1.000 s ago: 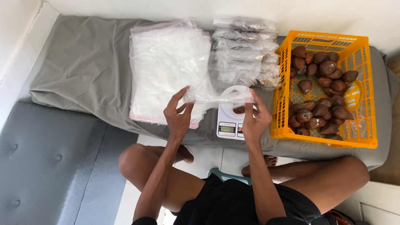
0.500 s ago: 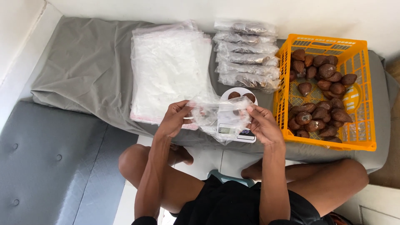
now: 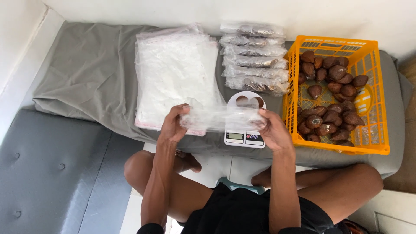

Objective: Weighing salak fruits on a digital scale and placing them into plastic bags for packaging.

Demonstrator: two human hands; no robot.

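- Underneath everything lies a grey sheet (image 3: 86, 78), spread over a low mattress against a white wall (image 3: 216, 8).
- Nearer the person, at left, sits a grey padded cushion (image 3: 52, 173) with button tufts; pale floor shows between the crossed legs.
- On the sheet rests a stack of empty clear bags (image 3: 173, 73), flat and whitish, with a thin pink strip along the near edge.
- Just right of the stack, filled bags (image 3: 253, 60) lie in an overlapping row running away from the person.
- A white scale (image 3: 245, 130) stands before that row, with a few brown fruit on its round pan.
- An orange crate (image 3: 372, 130) at right holds many brown, scaly fruit (image 3: 329, 82).
- One clear bag (image 3: 221, 118) is held in the air above the scale, stretched sideways between both hands; it is thin, see-through and crinkled, and looks empty.
- The left hand (image 3: 173, 125) has its fingers closed on the bag's left end.
- The right hand (image 3: 273, 130) pinches the right end, fingers curled round the plastic.
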